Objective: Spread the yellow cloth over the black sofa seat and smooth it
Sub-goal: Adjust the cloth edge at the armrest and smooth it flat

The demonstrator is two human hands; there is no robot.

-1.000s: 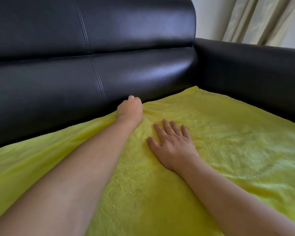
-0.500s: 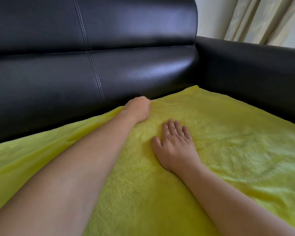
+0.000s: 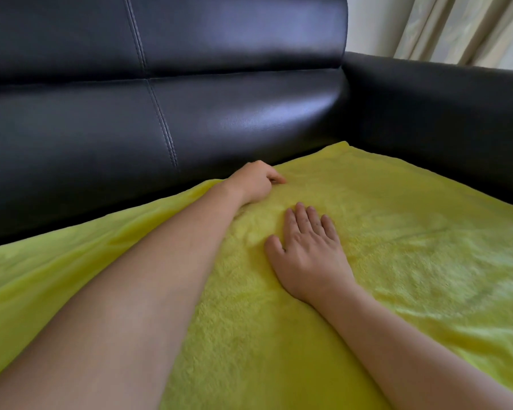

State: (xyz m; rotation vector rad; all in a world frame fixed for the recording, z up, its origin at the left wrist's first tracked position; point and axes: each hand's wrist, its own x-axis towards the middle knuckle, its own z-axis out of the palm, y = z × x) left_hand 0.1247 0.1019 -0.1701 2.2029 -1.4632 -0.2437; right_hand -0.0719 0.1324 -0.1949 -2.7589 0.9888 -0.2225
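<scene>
The yellow cloth (image 3: 397, 247) lies spread over the black sofa seat, and its far edge runs along the foot of the backrest (image 3: 219, 119). My left hand (image 3: 253, 182) rests on that far edge with its fingers curled under, knuckles up, the thumb tip on the cloth. I see no fold of cloth held between the fingers. My right hand (image 3: 305, 250) lies flat on the cloth just in front of it, palm down, fingers straight and close together. Low wrinkles show in the cloth at the right.
The black armrest (image 3: 442, 113) borders the cloth on the right. The cloth's far corner (image 3: 342, 145) sits where the armrest meets the backrest. A pale wall and curtain (image 3: 462, 28) stand behind the sofa.
My left hand has slid to the right along the cloth's far edge. My right hand has shifted slightly forward and to the right and stayed flat. The cloth itself has kept its place.
</scene>
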